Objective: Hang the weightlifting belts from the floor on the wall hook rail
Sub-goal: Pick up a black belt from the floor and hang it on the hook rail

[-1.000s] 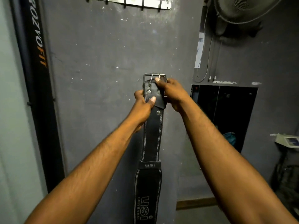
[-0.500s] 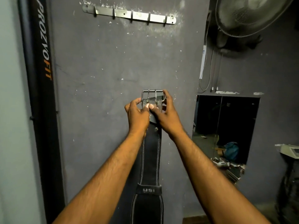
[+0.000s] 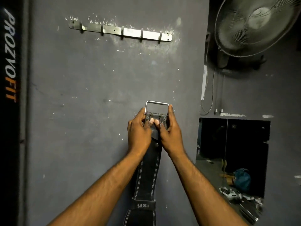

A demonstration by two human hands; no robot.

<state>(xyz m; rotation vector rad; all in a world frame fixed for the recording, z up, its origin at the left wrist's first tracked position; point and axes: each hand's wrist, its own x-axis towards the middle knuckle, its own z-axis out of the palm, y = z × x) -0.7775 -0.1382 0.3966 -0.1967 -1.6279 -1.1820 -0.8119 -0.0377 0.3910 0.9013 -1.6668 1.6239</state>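
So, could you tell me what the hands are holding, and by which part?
The left hand and right hand both grip the black leather weightlifting belt at its top end, just below the silver metal buckle.

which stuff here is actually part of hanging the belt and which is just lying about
In the job:
- belt and its buckle
- hook rail, nothing hanging on it yet
- left hand and right hand, both gripping the belt's buckle end

Just around:
- wall fan
- black PROZVOFIT panel
- blue bag at lower right
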